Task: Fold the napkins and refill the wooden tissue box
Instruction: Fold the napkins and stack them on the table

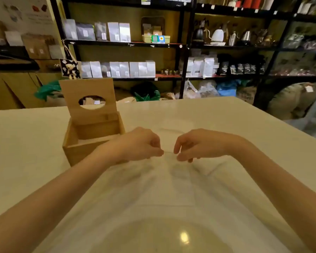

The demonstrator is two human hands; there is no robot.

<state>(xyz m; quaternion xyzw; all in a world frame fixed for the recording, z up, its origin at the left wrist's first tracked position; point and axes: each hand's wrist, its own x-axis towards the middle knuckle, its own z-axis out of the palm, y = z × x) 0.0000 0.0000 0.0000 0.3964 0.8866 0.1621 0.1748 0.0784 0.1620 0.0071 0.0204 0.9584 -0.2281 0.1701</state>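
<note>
A white napkin (171, 181) is lifted off the pale table (26, 152), blurred by motion, hanging toward me. My left hand (142, 143) pinches its far edge at the left and my right hand (193, 145) pinches the same edge at the right, the two hands a few centimetres apart. The wooden tissue box (91, 136) stands just left of my left hand. Its hinged lid (88, 99), with an oval hole, is raised upright, and white napkins lie inside the box. More white napkin material (171, 131) lies flat on the table beyond my hands.
Behind the table run black shelves (184, 52) holding bags, boxes and kettles. Sacks and plastic bags sit on the floor below them. The table's right edge (281, 125) slants away at the right. A lamp reflection shows on the table close to me.
</note>
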